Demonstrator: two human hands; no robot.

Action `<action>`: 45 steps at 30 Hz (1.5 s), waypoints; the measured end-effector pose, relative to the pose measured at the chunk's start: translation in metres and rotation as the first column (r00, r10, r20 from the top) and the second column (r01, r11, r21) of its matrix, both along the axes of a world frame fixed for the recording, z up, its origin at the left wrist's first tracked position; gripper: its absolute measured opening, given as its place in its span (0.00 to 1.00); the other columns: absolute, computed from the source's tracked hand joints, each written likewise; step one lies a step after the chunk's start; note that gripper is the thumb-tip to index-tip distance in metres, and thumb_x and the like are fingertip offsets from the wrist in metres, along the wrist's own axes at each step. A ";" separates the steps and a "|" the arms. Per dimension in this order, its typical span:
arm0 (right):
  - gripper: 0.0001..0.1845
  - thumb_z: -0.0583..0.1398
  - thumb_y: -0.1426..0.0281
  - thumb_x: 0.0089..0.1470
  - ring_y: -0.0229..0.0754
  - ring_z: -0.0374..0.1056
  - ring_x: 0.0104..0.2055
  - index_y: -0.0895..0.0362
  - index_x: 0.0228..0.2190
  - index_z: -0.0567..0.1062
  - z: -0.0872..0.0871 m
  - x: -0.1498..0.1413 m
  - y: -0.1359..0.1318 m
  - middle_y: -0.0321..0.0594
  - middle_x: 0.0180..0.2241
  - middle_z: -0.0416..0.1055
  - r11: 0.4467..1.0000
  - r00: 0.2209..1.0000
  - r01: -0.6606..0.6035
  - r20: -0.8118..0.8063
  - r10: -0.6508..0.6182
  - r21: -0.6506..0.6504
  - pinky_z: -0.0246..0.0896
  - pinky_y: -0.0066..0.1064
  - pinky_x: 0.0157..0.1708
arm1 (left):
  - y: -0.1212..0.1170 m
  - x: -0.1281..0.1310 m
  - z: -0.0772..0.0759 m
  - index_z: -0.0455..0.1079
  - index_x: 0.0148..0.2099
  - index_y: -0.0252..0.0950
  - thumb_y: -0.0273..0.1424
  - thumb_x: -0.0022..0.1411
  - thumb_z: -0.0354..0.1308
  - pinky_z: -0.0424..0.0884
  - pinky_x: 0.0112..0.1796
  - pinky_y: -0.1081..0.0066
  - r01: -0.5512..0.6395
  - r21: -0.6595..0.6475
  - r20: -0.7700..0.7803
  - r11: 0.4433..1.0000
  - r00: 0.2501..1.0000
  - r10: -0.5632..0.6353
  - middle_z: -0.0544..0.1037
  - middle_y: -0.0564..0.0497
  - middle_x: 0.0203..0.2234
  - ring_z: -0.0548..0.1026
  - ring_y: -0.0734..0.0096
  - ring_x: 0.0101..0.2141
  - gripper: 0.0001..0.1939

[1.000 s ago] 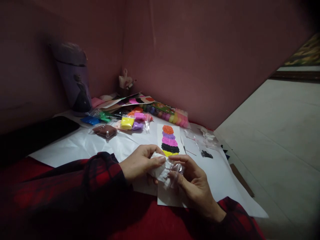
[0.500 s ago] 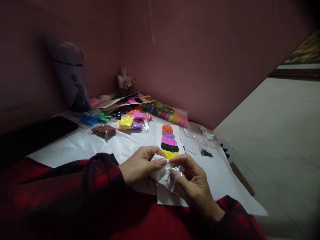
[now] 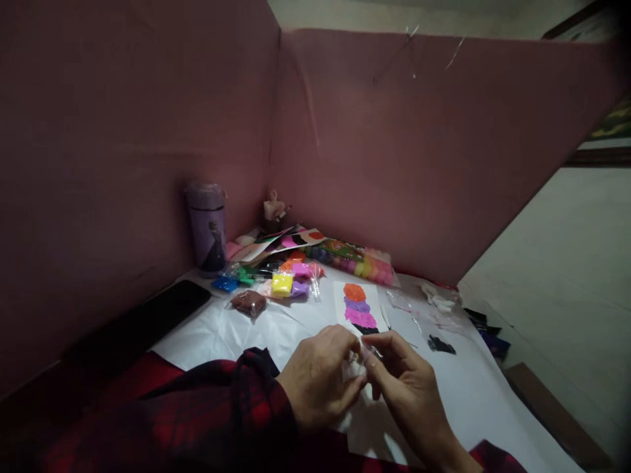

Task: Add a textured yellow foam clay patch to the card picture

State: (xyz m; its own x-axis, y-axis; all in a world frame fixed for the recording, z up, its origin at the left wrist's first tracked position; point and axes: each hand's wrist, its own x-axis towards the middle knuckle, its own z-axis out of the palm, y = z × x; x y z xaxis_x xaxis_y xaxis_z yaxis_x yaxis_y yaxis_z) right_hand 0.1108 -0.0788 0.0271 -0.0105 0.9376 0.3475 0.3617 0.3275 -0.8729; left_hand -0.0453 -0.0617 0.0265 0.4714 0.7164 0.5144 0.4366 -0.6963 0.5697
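Note:
A small transparent plastic bag (image 3: 355, 369) with white, clay-like stuff in it is between my two hands, mostly covered by fingers. My left hand (image 3: 323, 376) curls over the bag, thumb and bent index finger closed at its mouth. From the other side, my right hand (image 3: 411, 387) pinches the bag's edge between thumb and fingers. Just beyond them lies a card (image 3: 367, 303) with a stack of orange, purple, pink and black clay patches. The card's lower part is hidden behind my hands. A thin pointed tool (image 3: 385, 318) rests along its right side.
Several bagged clay lumps lie at the left, among them a yellow packet (image 3: 282, 285) and a brown packet (image 3: 249, 303). Behind are a purple tumbler (image 3: 207, 230) and a colourful clay pack (image 3: 352, 257). A dark phone-like slab (image 3: 142, 322) lies left; a black scrap (image 3: 441, 344) lies right.
My view has tilted up, so everything sits lower and further right. My left hand has turned over the bag, its fingers now bent at the mouth, covering more of the white stuff.

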 end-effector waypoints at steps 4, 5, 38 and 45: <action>0.03 0.58 0.70 0.55 0.39 0.67 0.23 0.56 0.30 0.71 0.012 -0.010 0.011 0.35 0.23 0.71 0.983 0.968 0.035 0.237 -0.078 0.181 0.62 0.28 0.24 | 0.011 0.003 0.004 0.61 0.36 0.35 0.23 0.54 0.52 0.66 0.31 0.66 -0.177 0.171 -0.073 0.969 0.979 0.191 0.71 0.46 0.30 0.70 0.62 0.32 0.06; 0.03 0.57 0.72 0.55 0.39 0.68 0.23 0.56 0.30 0.71 0.014 -0.013 0.015 0.35 0.23 0.71 0.971 0.951 0.041 0.290 -0.111 0.237 0.61 0.28 0.25 | 0.013 0.005 0.005 0.61 0.35 0.36 0.23 0.56 0.51 0.66 0.29 0.66 -0.221 0.229 -0.096 0.948 0.964 0.248 0.71 0.47 0.29 0.70 0.61 0.31 0.04; 0.10 0.49 0.81 0.60 0.44 0.63 0.25 0.64 0.36 0.69 -0.024 -0.017 0.022 0.44 0.23 0.66 0.640 0.598 -0.227 0.624 -0.503 0.734 0.62 0.33 0.23 | 0.024 0.002 -0.024 0.62 0.25 0.36 0.23 0.57 0.49 0.50 0.23 0.69 -0.201 0.055 0.007 0.978 0.980 0.200 0.70 0.49 0.19 0.67 0.67 0.19 0.08; 0.10 0.49 0.79 0.61 0.43 0.65 0.28 0.61 0.32 0.68 -0.024 -0.022 0.030 0.43 0.24 0.66 0.660 0.584 -0.170 0.614 -0.531 0.732 0.65 0.32 0.26 | 0.034 0.002 -0.022 0.63 0.29 0.36 0.25 0.54 0.50 0.58 0.25 0.71 -0.179 -0.292 0.202 0.939 0.949 0.244 0.66 0.54 0.17 0.67 0.69 0.21 0.03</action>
